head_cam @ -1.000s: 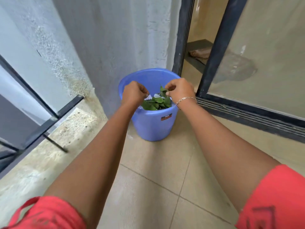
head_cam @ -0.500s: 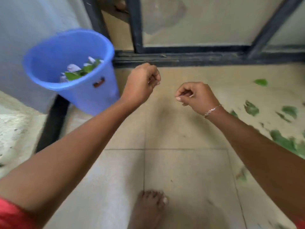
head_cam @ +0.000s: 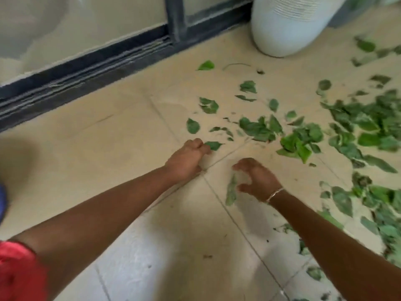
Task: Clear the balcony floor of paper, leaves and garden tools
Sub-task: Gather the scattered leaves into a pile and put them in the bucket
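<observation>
Head view: left hand (head_cam: pixel 188 158) curled, small leaf (head_cam: pixel 213 145) touching its fingertips on the far-right side, pinch unclear; right hand (head_cam: pixel 256 179) spread, holding nothing, long leaf (head_cam: pixel 231 191) just left of its thumb, axis near-to-far; leaf pile (head_cam: pixel 358 131) further right.

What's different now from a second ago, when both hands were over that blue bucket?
Both hands left the bucket, now just a blue sliver at the left edge, and dropped to the floor. The left hand seems to pinch a leaf; the right hand spreads its fingers over a long leaf, holding nothing. Unchanged: many scattered leaves lie around.
</observation>
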`<state>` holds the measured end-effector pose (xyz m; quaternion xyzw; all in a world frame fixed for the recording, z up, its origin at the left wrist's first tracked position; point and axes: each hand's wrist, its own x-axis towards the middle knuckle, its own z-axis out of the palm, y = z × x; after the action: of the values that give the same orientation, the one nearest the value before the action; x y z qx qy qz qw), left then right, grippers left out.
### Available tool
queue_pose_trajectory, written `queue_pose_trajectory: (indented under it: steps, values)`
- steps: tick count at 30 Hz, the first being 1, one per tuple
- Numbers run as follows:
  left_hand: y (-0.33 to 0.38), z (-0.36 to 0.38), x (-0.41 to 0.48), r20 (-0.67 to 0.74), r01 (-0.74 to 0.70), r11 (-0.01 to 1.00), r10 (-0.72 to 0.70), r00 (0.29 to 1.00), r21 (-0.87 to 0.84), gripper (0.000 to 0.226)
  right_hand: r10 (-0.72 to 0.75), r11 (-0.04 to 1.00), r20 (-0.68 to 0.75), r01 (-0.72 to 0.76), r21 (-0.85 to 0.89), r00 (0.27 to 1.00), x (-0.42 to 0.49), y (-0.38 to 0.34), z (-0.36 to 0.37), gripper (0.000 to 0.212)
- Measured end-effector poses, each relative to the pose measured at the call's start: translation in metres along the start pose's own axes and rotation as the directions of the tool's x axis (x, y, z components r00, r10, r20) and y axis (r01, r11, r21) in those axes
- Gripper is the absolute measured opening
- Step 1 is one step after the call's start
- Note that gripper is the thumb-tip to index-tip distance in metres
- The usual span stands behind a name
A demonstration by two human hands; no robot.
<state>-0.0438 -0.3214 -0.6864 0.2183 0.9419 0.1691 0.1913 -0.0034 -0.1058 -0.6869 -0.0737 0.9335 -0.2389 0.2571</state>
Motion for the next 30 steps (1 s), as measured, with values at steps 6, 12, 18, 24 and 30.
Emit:
queue_pose_trajectory:
  steps: [6,12,18,24,30]
  values:
    - [-0.001,0.021,0.051,-0.034,0.021,1.000,-0.022,0.999,-0.014,0.055,-0.290,0.930,-0.214,0.222,-0.293,0.933,-0.009,0.013,0.075,0.055]
    - [-0.004,0.018,0.074,-0.120,0.071,0.993,-0.083,0.989,-0.097,0.025,-0.273,0.962,-0.496,0.222,-0.160,0.824,-0.007,0.027,0.081,0.021]
    - [0.051,0.050,0.064,-0.111,-0.176,0.966,0.157,0.981,-0.189,0.015,0.134,0.991,-0.723,-0.100,0.089,0.678,-0.038,0.057,0.047,0.028]
    - [0.103,0.074,0.050,0.056,-0.327,0.933,0.338,0.940,-0.149,0.014,-0.011,0.972,-0.610,-0.134,-0.192,0.792,-0.060,0.063,0.079,0.034]
    - [0.122,0.083,0.041,0.180,-0.323,0.935,0.347,0.921,-0.148,0.024,0.000,0.972,-0.627,-0.148,-0.184,0.779,-0.069,0.075,0.073,0.028]
